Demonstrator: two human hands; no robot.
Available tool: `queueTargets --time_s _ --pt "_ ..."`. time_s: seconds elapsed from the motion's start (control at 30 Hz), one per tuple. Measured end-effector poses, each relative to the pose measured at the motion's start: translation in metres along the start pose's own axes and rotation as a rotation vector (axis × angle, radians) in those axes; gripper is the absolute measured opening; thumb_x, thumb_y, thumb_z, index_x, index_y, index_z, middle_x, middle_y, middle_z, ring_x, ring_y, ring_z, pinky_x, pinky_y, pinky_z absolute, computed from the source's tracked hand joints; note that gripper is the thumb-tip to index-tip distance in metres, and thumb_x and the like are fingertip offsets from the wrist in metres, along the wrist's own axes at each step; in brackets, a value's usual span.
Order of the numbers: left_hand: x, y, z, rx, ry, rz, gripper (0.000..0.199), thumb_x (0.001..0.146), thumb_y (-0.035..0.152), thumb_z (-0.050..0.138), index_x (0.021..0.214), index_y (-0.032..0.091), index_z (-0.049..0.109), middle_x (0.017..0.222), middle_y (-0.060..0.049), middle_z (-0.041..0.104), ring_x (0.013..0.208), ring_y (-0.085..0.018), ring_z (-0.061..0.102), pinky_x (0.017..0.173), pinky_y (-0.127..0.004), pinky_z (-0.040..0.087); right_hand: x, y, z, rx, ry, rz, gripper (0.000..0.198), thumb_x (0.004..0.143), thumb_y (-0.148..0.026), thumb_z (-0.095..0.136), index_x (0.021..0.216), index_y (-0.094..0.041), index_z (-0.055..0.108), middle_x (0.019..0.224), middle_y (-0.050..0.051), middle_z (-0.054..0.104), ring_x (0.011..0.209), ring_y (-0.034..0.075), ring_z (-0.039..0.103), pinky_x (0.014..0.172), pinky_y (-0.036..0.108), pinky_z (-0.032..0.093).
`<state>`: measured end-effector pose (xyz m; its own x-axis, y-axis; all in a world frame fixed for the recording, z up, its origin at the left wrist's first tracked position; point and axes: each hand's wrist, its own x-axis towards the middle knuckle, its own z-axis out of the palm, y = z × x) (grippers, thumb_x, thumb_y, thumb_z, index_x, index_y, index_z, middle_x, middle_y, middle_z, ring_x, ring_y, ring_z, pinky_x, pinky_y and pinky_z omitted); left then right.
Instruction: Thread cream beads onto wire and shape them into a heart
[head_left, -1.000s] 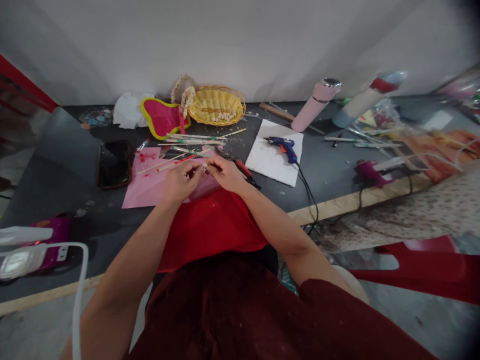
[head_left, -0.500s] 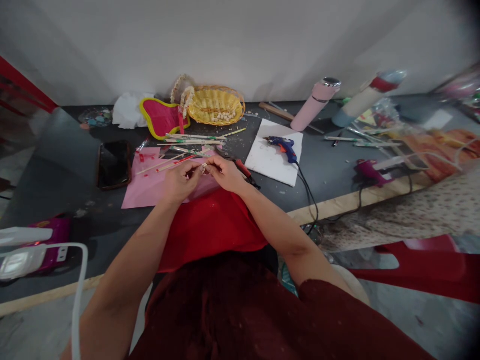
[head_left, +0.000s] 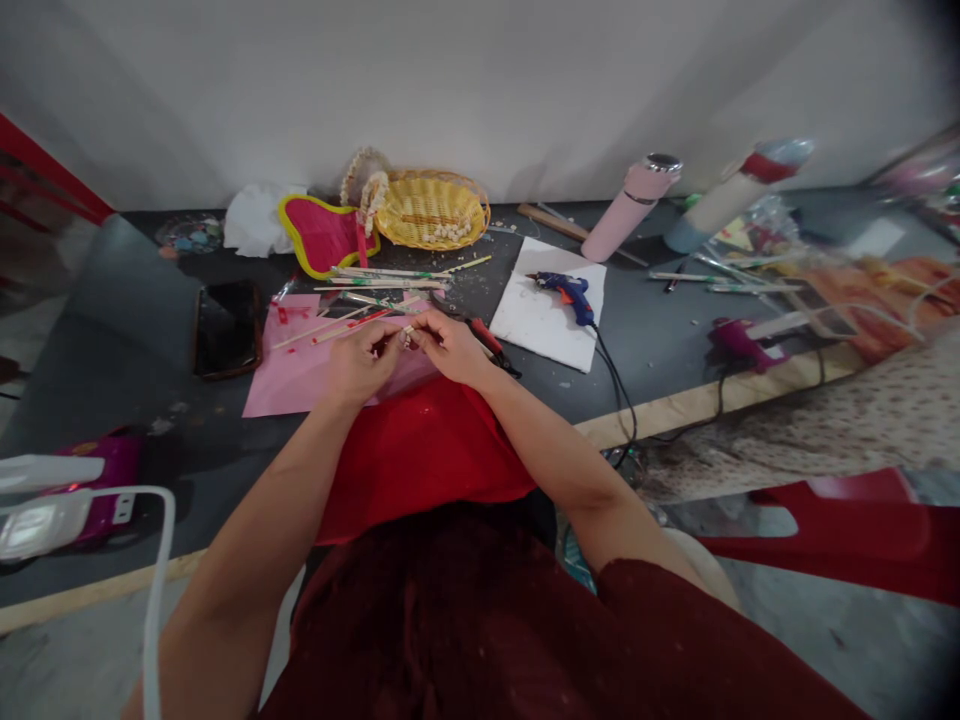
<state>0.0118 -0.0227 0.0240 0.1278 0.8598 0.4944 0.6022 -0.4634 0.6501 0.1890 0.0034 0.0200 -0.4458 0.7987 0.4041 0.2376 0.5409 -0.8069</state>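
Observation:
Between my fingertips is a small whitish beaded-looking piece [head_left: 407, 337], too small to name exactly. My left hand [head_left: 363, 361] pinches it from one side, and my right hand [head_left: 453, 348] pinches it from the other. Both hands are above the pink sheet [head_left: 289, 375], close to the near edge of the table. Just beyond my fingers lie several thin sticks [head_left: 390, 285], some with green or red marks. Red-handled pliers or cutters [head_left: 491, 345] are partly hidden behind my right hand. A red cloth [head_left: 420, 460] is spread below my wrists.
A blue glue gun [head_left: 564, 293] rests on a white board [head_left: 547, 335], its cord running off the front edge. Behind are a yellow woven basket [head_left: 431, 205] and a pink-and-yellow tray [head_left: 322, 240]. A phone [head_left: 228, 330] lies left; a pink flask [head_left: 630, 212] leans right.

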Motion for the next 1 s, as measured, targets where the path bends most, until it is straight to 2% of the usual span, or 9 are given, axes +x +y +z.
queueTargets --time_s 1.0 --pt "0.0001 0.0000 -0.0004 0.017 -0.039 -0.039 0.020 0.088 0.032 0.057 0.090 0.020 0.073 0.079 -0.001 0.073 0.061 -0.010 0.056 0.058 -0.024 0.041 -0.0006 -0.0002 -0.0005 0.000 -0.016 0.007 0.018 0.095 -0.034 0.047 0.092 -0.018 0.056 0.084 0.002 0.064 0.078 0.012 0.060 0.075 0.027 0.047"
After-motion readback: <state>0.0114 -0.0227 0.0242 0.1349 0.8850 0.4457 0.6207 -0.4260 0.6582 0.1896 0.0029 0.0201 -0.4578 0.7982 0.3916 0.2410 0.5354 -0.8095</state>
